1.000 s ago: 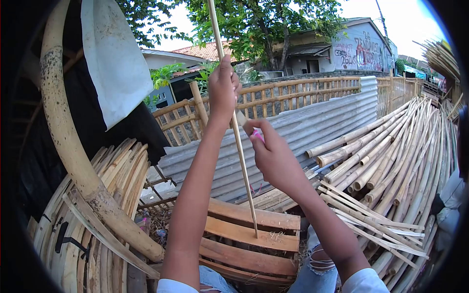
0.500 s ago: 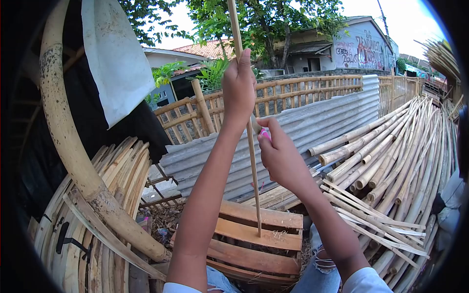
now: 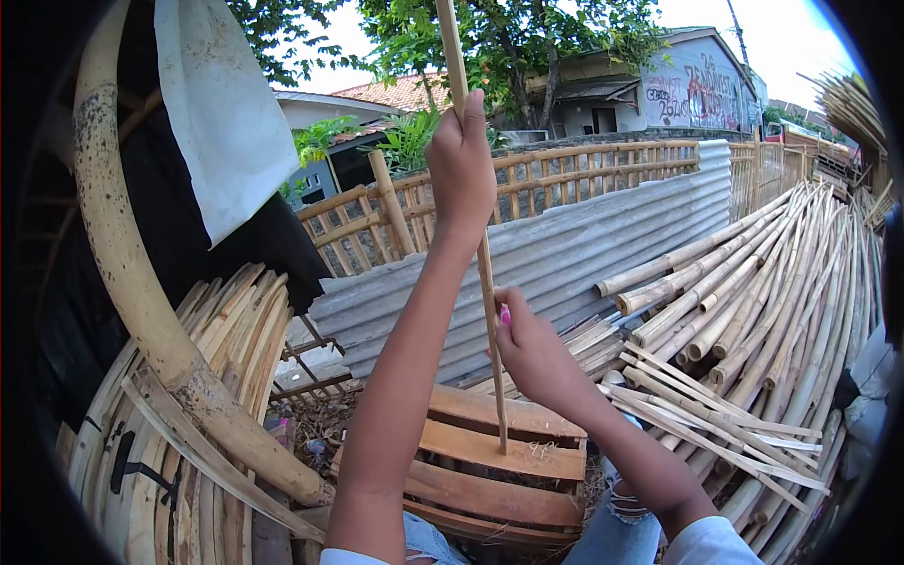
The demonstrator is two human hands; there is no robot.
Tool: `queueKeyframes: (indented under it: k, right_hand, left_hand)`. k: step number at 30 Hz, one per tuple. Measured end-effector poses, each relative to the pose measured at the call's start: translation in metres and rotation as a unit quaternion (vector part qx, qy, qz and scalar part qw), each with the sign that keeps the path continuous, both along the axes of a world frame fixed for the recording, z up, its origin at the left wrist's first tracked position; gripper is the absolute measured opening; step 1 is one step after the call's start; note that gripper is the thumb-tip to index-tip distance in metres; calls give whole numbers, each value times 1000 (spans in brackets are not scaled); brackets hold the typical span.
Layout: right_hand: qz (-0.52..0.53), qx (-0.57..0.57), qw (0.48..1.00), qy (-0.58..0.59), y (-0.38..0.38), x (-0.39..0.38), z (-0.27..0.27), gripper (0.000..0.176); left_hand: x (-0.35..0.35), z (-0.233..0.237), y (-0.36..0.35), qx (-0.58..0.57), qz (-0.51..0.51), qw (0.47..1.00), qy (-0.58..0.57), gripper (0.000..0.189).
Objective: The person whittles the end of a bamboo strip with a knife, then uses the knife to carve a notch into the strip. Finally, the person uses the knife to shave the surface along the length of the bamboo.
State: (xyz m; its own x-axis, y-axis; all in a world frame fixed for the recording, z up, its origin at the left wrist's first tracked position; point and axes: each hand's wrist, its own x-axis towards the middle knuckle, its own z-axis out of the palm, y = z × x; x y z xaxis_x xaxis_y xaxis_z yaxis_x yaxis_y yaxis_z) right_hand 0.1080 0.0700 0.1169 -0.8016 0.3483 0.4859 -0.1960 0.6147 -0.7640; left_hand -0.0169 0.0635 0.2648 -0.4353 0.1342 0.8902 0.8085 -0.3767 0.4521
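Note:
A long bamboo stick [image 3: 484, 273] stands nearly upright in front of me, its lower end resting on an orange-brown slatted wooden crate [image 3: 490, 492]. High on the stick, my left hand [image 3: 460, 169] is closed around it. My right hand [image 3: 535, 353] is closed on a knife with a pink handle [image 3: 506, 315], held against the lower half of the stick. Its blade is mostly hidden by the stick and fingers. Thin curled shavings [image 3: 540, 450] lie on the crate beside the stick's foot.
Split bamboo strips [image 3: 725, 424] and a big pile of bamboo poles [image 3: 753, 282] lie to the right. Bundled slats [image 3: 202, 377] and a thick bamboo post [image 3: 132, 254] stand at left. Corrugated sheeting [image 3: 556, 273] and a bamboo fence [image 3: 584, 174] run across ahead.
My right hand has moved down along the stick with the knife, from just below my left hand to lower down. My left hand has stayed nearly in place.

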Motion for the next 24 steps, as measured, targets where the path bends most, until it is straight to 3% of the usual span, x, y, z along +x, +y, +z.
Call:
queueKeyframes:
  k: [2,6,8,12,14,16,18,21,24]
  right_hand:
    - [29,13,995,-99,10,-8,-56,27]
    - [9,11,997,-81,13,5,-21,30]
    - [-5,-19,996,84,12,12,23,31]
    - [-66,-31,990,118,0,14,2,30]
    - [-40,-30,999,13,2,12,-53,31]
    - [-14,-49,999,-1,14,9,-70,32]
    - [10,-73,997,-13,16,11,-53,33]
    - [-7,-107,988,114,9,25,7,38]
    - [-71,-81,992,70,-13,18,-35,37]
  left_hand:
    - [5,1,-5,-15,82,996,8,55]
    - [15,0,2,-21,83,996,2,54]
    - [20,-1,10,-32,111,993,15,54]
    - [27,-1,20,-33,150,987,43,55]
    - [25,0,16,-32,144,989,29,55]
    - [21,1,17,-31,113,992,38,56]
    - [21,2,20,-27,84,995,40,56]
    - [22,-1,30,-27,43,998,38,57]
    - [22,-2,31,-32,38,998,27,57]
